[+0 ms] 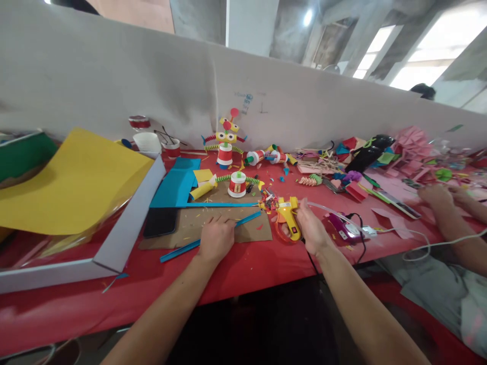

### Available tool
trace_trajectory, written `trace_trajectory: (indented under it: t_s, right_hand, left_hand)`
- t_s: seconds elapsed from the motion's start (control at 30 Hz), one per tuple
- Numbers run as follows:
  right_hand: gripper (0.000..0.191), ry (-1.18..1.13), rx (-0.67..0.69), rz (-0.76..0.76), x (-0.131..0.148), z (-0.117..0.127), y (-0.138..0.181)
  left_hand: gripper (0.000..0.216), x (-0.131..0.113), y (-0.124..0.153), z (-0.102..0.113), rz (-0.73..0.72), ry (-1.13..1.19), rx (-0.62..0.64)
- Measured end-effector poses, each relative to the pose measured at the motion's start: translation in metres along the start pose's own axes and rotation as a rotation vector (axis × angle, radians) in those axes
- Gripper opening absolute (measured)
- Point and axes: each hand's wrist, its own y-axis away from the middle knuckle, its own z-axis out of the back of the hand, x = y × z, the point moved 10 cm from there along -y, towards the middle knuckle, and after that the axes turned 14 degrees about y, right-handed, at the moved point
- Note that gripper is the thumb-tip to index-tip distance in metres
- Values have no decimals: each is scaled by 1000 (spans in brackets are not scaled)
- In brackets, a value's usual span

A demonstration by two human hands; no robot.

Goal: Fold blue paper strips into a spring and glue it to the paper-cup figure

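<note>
My right hand (311, 230) is closed around the handle of a yellow hot glue gun (291, 219), with fingers at its orange trigger and its nozzle facing left. A clear glue stick (327, 209) sticks out of the gun's back. My left hand (217, 237) is closed over a folded blue paper strip (180, 251), holding it on a brown cardboard sheet (247, 232); my fingertips are partly hidden. Beyond it lies a second long blue strip (220, 205), its right end close to the nozzle. A paper-cup figure (238, 185) with green spring arms stands just behind.
Colourful scraps (269, 199) lie near the nozzle. At left are a dark phone (160, 222), blue paper (177, 182) and a white box (125, 223) with yellow paper. More cup figures (225, 154) stand behind. A purple device (344, 226) with cables and another person's hands (437, 198) are at right.
</note>
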Motion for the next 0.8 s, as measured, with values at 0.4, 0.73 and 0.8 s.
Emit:
trace_trajectory:
  t_s: [0.4, 0.73, 0.8]
  right_hand:
    - [75, 2, -207, 196, 7, -2, 16]
    - [73, 28, -206, 273, 5, -15, 20]
    - [72, 41, -186, 281, 5, -19, 21]
  left_hand:
    - [27, -57, 12, 25, -182, -38, -130]
    - [24, -17, 9, 16, 4, -134, -30]
    - [27, -8, 11, 20, 69, -105, -44]
